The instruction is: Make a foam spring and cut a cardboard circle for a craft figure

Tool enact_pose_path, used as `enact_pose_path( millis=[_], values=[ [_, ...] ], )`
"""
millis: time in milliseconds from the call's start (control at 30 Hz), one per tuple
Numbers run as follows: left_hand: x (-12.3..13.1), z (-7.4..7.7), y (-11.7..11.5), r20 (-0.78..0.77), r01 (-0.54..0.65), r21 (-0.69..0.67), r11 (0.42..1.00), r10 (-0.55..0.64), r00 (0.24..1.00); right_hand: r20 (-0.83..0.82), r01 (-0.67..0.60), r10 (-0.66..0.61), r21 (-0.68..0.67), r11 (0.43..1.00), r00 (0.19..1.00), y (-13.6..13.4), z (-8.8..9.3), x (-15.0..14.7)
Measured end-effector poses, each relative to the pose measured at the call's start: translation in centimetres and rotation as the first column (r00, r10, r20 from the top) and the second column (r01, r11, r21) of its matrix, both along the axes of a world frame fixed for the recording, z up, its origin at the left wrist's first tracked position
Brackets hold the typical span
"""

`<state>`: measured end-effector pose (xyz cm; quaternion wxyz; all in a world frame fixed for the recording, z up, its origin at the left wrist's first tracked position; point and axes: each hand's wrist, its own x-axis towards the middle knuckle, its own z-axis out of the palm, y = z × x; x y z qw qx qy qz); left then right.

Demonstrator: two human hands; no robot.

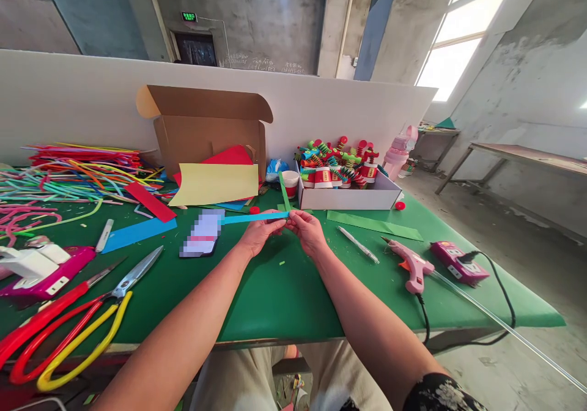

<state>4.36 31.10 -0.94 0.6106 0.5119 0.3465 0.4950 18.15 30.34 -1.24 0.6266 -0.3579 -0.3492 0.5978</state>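
Note:
A blue paper strip (pixel 250 218) runs sideways between my hands, with a green paper strip (pixel 284 192) standing up from its right end at about a right angle. My left hand (pixel 262 232) is closed on the blue strip near its right part. The fingertips of my right hand (pixel 306 229) pinch the end where the two colours meet. Whether the strips are joined there is hidden by my fingers. Just left of my hands lies a phone (pixel 202 233), its screen lit and partly blurred out. A green strip (pixel 373 225) and a pen (pixel 358 244) lie to the right.
Scissors (pixel 121 288) and a blue strip (pixel 137 235) lie left, near coloured pipe cleaners (pixel 77 172). A cardboard box (pixel 211 126) stands behind coloured paper (pixel 215 185). A white box (pixel 348 198) holds paper-cup figures. At right are a glue gun (pixel 413 267) and a power socket (pixel 458 263).

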Motion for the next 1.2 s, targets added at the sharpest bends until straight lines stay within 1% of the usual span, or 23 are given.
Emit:
enact_pose_path(
  millis=[67,200,400,500,667,867,967,1067,1200],
  values=[
    [0.03,-0.11,0.02,0.001,-0.023,0.014,1.0,0.023,1.0,0.02,-0.025,0.024,0.009,1.0,0.999,-0.15,0.09,-0.03],
    [0.0,-0.31,0.26,-0.001,-0.114,0.018,0.993,0.114,0.993,0.091,-0.052,0.051,0.012,0.999,0.995,-0.48,0.22,-0.08],
    [0.0,-0.14,0.23,-0.047,-0.164,0.065,0.984,0.167,0.985,0.103,-0.084,0.089,-0.052,0.995,0.991,-0.47,0.29,0.23],
    [0.07,-0.01,0.22,-0.056,-0.18,0.064,0.982,0.184,0.981,0.116,-0.065,0.07,-0.045,0.997,0.991,-0.36,0.23,0.25],
    [0.1,0.03,0.35,-0.018,-0.167,0.019,0.986,0.167,0.986,0.116,-0.055,0.055,-0.007,0.998,0.992,-0.36,0.05,-0.04],
    [0.07,-0.01,0.38,-0.084,-0.157,0.031,0.987,0.159,0.984,0.138,-0.094,0.097,-0.024,0.995,0.986,-0.5,0.2,0.11],
    [0.13,0.06,0.28,-0.08,-0.163,0.029,0.986,0.165,0.983,0.14,-0.068,0.072,-0.036,0.997,0.988,-0.49,0.26,0.09],
    [0.19,0.12,0.21,-0.072,-0.135,0.027,0.99,0.137,0.988,0.133,-0.028,0.031,-0.029,0.999,0.991,-0.43,0.17,-0.07],
    [0.16,0.13,0.23,-0.09,-0.12,0.036,0.992,0.123,0.988,0.148,-0.041,0.045,-0.034,0.999,0.988,-0.36,-0.06,-0.2]
  ],
)
